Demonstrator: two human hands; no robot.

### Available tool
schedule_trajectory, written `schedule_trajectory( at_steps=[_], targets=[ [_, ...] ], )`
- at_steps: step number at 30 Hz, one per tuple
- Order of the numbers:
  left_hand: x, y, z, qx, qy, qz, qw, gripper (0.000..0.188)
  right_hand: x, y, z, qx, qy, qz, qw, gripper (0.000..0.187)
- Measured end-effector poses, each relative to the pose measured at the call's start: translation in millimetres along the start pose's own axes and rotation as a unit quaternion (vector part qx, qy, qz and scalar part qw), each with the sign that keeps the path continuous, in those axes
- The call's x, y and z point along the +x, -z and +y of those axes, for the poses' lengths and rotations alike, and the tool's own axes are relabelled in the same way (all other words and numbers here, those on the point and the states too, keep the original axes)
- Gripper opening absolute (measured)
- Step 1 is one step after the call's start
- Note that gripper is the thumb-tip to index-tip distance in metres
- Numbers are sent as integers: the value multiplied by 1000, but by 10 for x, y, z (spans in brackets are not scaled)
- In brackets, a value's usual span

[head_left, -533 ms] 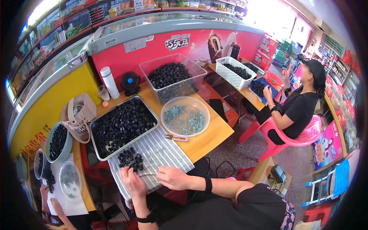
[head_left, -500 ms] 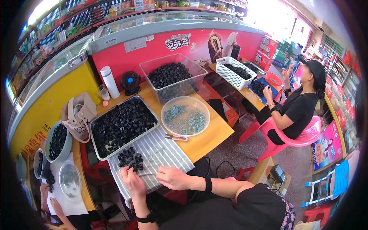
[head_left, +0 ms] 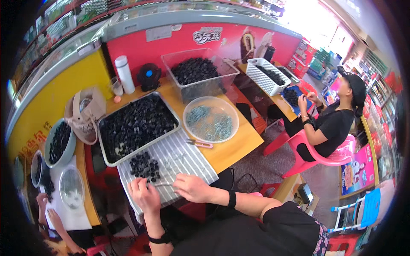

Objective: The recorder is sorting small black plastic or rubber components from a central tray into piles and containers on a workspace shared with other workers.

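Note:
My left hand (head_left: 144,195) is at the near edge of a small heap of black cup-like parts (head_left: 144,165); its fingers are bent, and what they hold, if anything, is too small to name. My right hand (head_left: 191,187) is closed in a pinch just right of it, over the grey-and-white striped cloth (head_left: 183,158). What the right fingertips pinch cannot be made out. Behind the heap stands a metal tray (head_left: 180,124) full of similar black parts. A round clear tub (head_left: 235,129) of thin silvery-green pieces stands to the right, with pink-handled snips (head_left: 200,144) in front of it.
A large clear bin (head_left: 200,90) of black parts, a small fan (head_left: 149,77), a white bottle (head_left: 124,74) and a beige bag (head_left: 84,113) stand farther back. At left, another person's hands (head_left: 47,209) work near bowls. On the right, a co-worker (head_left: 326,119) sits in a pink chair.
My view has shifted slightly. My left hand has drawn back a little from the heap, while my right stays pinched. The co-worker on the right has lowered a raised hand toward the other.

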State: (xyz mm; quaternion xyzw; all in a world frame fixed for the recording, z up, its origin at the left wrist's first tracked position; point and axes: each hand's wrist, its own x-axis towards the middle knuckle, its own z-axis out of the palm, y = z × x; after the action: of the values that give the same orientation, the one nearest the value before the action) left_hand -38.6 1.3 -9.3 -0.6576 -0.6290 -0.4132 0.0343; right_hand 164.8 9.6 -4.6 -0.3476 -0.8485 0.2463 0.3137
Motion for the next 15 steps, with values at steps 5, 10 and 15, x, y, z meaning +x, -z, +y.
schedule_trajectory(
  at_steps=[5, 10, 15],
  targets=[
    [81, -77, -10, -63, -5, 38, 997, 20, 64, 92, 59, -16, -6, 23, 1000, 17],
    [82, -84, 139, -158, 49, 40, 985, 20, 172, 198, -40, 180, -147, 25, 972, 16],
    [57, 22, 265, -182, 39, 32, 982, 23, 274, -2, -1, 282, -165, 67, 943, 19]
  ],
)
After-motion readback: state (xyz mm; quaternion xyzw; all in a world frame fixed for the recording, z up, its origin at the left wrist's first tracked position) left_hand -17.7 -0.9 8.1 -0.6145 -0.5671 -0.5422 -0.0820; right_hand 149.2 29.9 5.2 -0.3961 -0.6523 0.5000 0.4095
